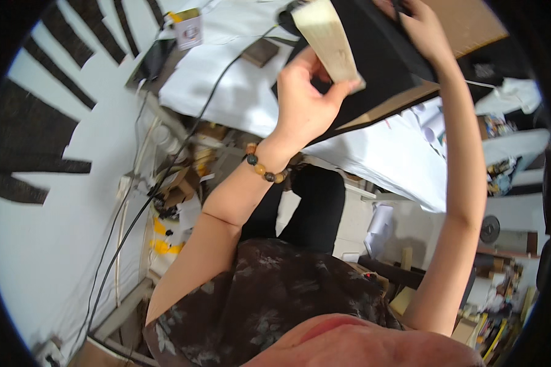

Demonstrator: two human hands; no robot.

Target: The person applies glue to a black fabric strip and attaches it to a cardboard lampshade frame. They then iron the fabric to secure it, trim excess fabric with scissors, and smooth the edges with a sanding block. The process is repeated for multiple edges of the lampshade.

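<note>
My left hand [309,101] is closed on a pale cream block [329,40], long and flat-sided, with the thumb at its lower end and the fingers behind it. The block is tilted above a black sheet [379,67], which lies over a brown board [398,107] on the white-covered table. At the upper edge of the head view, my right hand [419,30] reaches the far part of the black sheet. Its fingers are bent around a small dark thing, partly cut off by the picture's edge, so I cannot make out what it is.
A dark flat square block [260,52] lies on the white table cover [196,85]. A black cable [208,101] crosses the table and hangs down its left side. A small printed box [188,30] stands at the back left. Boxes and clutter [180,186] sit below the table.
</note>
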